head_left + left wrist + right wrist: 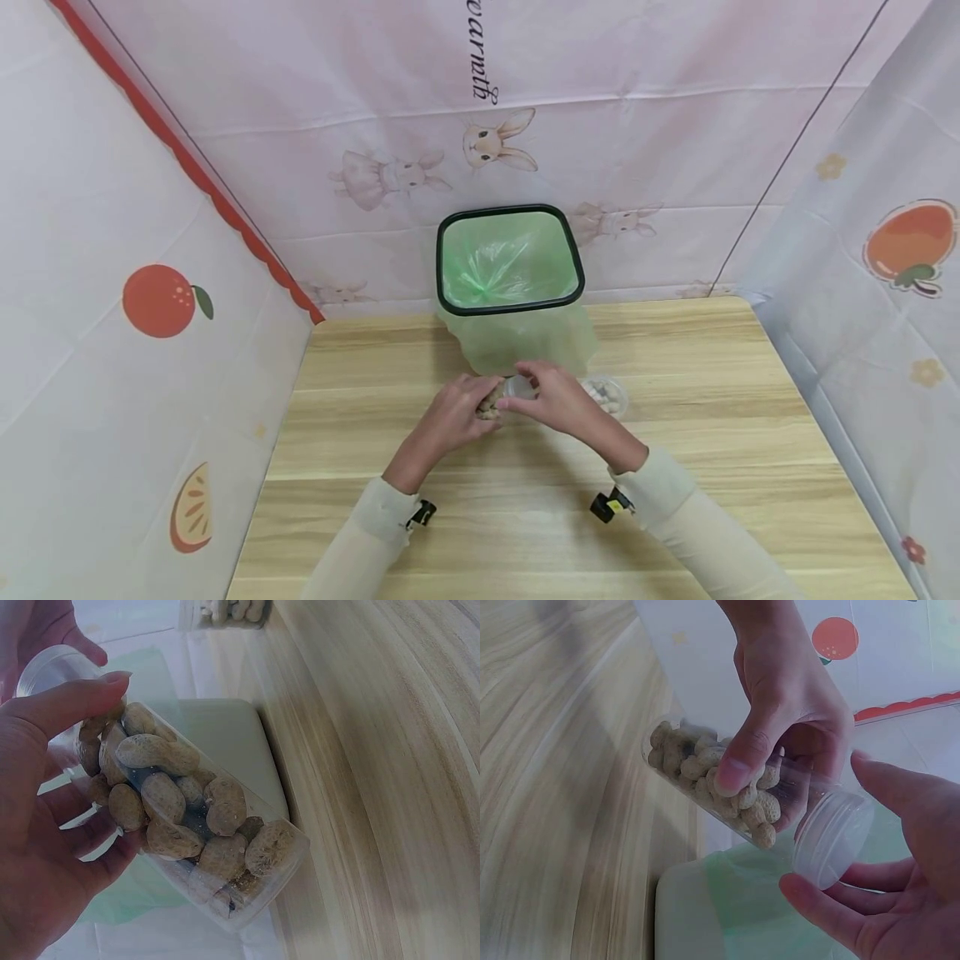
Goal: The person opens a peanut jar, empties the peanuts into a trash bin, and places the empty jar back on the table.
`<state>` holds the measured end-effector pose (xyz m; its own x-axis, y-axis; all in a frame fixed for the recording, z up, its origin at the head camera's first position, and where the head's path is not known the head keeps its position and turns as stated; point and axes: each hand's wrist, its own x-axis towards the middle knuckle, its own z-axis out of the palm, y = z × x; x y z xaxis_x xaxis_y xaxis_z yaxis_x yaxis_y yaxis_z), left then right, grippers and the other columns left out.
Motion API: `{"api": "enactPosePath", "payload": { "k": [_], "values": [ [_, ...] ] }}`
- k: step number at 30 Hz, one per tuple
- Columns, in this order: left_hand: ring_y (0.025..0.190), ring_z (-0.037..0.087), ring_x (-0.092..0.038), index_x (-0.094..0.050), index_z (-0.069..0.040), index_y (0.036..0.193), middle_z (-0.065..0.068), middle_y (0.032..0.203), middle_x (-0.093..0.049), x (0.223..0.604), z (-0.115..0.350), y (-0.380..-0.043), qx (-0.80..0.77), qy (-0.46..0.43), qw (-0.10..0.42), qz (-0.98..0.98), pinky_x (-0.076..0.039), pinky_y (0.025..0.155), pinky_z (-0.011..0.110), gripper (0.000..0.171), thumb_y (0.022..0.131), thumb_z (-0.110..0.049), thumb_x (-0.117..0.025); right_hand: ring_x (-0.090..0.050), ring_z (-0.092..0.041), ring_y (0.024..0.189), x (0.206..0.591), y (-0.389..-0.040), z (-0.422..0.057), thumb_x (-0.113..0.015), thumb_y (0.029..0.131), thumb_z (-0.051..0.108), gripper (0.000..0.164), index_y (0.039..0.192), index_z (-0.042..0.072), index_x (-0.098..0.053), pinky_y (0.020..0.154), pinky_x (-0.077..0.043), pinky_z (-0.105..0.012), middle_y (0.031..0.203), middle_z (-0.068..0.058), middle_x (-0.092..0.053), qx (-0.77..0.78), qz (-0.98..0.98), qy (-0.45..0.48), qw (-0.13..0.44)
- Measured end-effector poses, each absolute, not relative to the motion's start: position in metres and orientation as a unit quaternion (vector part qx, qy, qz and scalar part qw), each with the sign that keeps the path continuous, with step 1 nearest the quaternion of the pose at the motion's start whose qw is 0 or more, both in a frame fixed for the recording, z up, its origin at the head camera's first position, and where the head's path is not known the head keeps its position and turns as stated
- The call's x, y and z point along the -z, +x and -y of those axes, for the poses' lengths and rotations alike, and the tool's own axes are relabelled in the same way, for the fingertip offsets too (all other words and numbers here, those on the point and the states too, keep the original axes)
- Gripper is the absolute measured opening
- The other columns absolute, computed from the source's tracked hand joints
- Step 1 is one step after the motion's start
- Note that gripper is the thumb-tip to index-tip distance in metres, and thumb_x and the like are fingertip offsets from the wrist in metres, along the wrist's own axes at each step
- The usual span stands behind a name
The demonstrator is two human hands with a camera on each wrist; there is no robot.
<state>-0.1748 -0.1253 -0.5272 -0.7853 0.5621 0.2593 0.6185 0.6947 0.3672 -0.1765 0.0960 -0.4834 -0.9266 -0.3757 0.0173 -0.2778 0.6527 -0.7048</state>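
My left hand [452,411] grips a clear plastic jar [262,889] of unshelled peanuts [163,799], its thumb and fingers around the body. The jar is tilted on its side, its base toward the table and its translucent screw lid [832,836] toward my right hand [553,402]. That hand is spread loosely around the lid, with a gap between its thumb and the lid. One fingertip lies at the lid's edge; whether it touches cannot be told. Beside the right wrist stands a second clear jar [615,392] with whitish pieces inside.
A bin with a black rim [510,311] and a green bag liner [525,342] stands at the back of the wood-grain table [360,500], just beyond my hands. Printed cloth walls [300,167] close off the back and both sides.
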Motion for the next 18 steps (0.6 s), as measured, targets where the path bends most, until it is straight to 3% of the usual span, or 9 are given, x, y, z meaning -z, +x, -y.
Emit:
{"api": "enactPosePath", "payload": {
  "k": [6,18],
  "values": [
    [0.098,0.018,-0.067,-0.066,-0.014,0.133,0.001,0.122,-0.076,0.5267,0.1251,-0.174,0.22,-0.32,0.067,0.919,-0.057,0.084,0.034,0.064,0.076,-0.026,-0.093,-0.073,-0.023,0.094,0.4839,-0.1761,-0.0971,-0.086,0.083,0.042,0.061,0.126,0.001,-0.071,0.072,-0.058,-0.032,0.113,-0.015,-0.077,0.365,-0.909,-0.196,0.044],
    [0.097,0.019,-0.067,-0.068,-0.013,0.131,0.002,0.119,-0.077,0.5245,0.1276,-0.1734,0.21,-0.324,0.076,0.919,-0.058,0.082,0.034,0.063,0.075,-0.03,-0.094,-0.072,-0.026,0.101,0.4835,-0.1723,-0.1008,-0.088,0.082,0.029,0.055,0.127,0.003,-0.07,0.083,-0.061,-0.04,0.125,-0.016,-0.073,0.375,-0.9,-0.223,0.024]
  ]
}}
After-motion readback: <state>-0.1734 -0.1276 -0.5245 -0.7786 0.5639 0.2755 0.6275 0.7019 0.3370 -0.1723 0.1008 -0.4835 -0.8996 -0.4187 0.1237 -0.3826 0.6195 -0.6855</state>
